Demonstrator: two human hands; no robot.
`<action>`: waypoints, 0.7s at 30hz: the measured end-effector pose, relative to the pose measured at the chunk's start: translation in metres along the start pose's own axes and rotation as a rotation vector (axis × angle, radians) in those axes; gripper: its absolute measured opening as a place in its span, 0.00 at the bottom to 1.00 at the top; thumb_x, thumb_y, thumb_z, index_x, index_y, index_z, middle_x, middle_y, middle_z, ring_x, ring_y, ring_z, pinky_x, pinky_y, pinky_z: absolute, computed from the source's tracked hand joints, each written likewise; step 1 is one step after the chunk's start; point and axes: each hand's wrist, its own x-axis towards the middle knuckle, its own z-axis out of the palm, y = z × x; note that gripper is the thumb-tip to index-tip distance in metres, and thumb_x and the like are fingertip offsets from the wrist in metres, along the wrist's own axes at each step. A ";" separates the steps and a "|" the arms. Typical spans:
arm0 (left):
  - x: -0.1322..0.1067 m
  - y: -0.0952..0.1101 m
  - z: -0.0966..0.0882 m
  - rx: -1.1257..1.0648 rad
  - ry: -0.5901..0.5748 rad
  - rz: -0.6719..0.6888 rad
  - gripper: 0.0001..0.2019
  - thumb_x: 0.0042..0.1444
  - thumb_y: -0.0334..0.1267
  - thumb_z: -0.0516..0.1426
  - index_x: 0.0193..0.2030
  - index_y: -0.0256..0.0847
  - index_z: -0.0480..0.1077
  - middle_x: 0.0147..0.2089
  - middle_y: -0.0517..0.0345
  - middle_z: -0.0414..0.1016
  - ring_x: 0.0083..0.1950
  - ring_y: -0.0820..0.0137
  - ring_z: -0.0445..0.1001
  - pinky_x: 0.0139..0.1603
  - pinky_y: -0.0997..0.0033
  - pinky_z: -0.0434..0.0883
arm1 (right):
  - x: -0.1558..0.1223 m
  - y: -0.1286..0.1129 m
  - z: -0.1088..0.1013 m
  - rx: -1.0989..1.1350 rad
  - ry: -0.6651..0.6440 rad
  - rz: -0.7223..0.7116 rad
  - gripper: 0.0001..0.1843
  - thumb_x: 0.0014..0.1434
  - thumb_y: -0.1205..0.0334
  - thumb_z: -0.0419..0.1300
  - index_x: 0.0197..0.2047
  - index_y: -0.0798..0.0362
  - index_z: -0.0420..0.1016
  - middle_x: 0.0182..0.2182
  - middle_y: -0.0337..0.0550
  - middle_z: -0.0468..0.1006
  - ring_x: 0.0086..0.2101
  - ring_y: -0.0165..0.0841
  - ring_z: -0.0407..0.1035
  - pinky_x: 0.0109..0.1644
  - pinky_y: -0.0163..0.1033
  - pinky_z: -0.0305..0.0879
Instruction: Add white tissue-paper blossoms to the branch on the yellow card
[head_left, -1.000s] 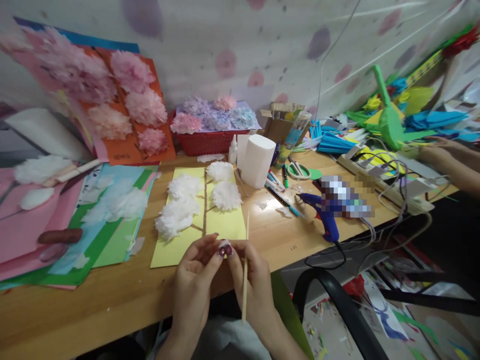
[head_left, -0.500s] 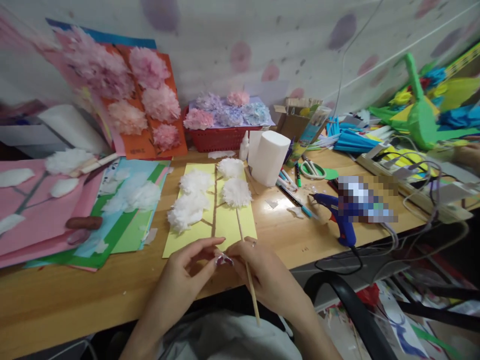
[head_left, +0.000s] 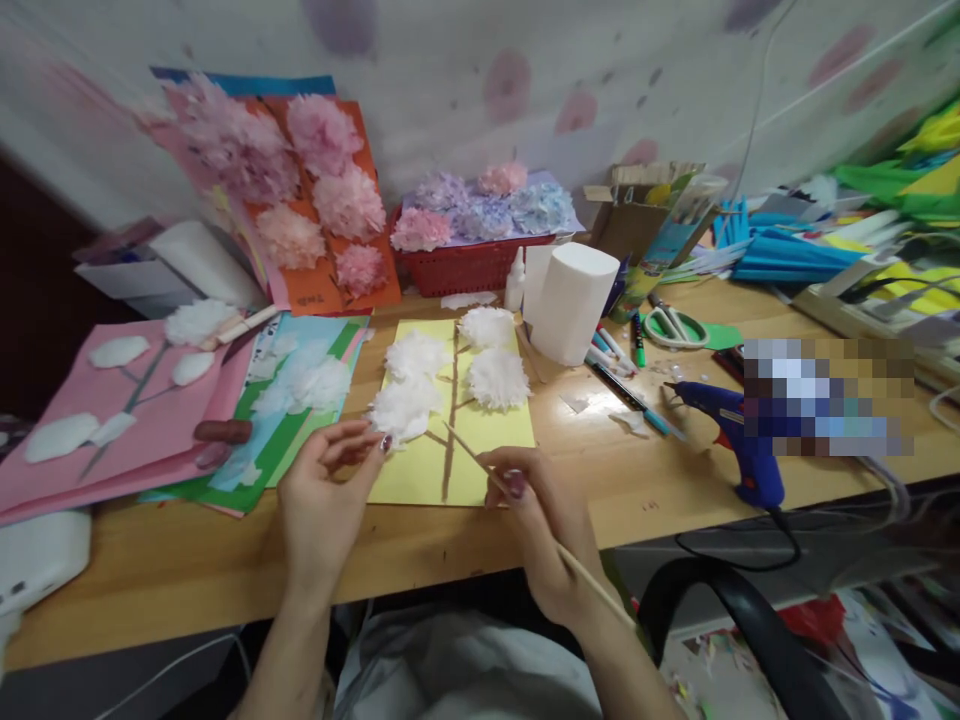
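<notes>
Head view: pink card (head_left: 176,365) at left on counter (head_left: 420,560). Left hand (head_left: 326,490), fingers bent, thumb near fingertips, at lower edge of white tissue pom-pom (head_left: 405,408); can't tell if gripping it. Pom-pom sits on left half of yellow card (head_left: 405,482), beside brown stem (head_left: 451,455). Right hand (head_left: 544,510) holds thin wooden stick (head_left: 589,580), tip over card. Blue glue gun (head_left: 739,430) further right.

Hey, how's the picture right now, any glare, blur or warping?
Head view: glare whitens the table in front of the paper roll; head view: spots on the wall look soft, and the lens seems to stretch things near the edges; head view: square blocks mask a patch by the glue gun, while the stick in the right hand reads clearly.
</notes>
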 end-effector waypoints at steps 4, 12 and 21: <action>0.011 -0.008 0.012 0.057 0.017 -0.009 0.16 0.46 0.39 0.67 0.41 0.40 0.73 0.37 0.55 0.82 0.37 0.68 0.79 0.42 0.70 0.74 | 0.008 -0.001 0.019 -0.027 -0.010 0.013 0.10 0.66 0.66 0.51 0.50 0.51 0.66 0.31 0.40 0.75 0.32 0.34 0.72 0.38 0.40 0.67; 0.015 -0.013 0.021 0.125 0.053 0.016 0.16 0.46 0.40 0.67 0.42 0.40 0.72 0.35 0.57 0.81 0.31 0.71 0.75 0.36 0.72 0.72 | 0.023 0.002 0.033 -0.044 -0.138 0.014 0.10 0.66 0.66 0.50 0.50 0.52 0.63 0.31 0.41 0.77 0.34 0.36 0.72 0.40 0.41 0.66; 0.014 -0.013 0.021 0.177 0.068 0.039 0.15 0.49 0.39 0.65 0.43 0.41 0.71 0.35 0.58 0.79 0.32 0.70 0.74 0.36 0.71 0.71 | 0.027 0.007 0.040 -0.074 -0.157 -0.007 0.11 0.66 0.66 0.50 0.52 0.53 0.63 0.32 0.42 0.77 0.35 0.37 0.73 0.41 0.42 0.66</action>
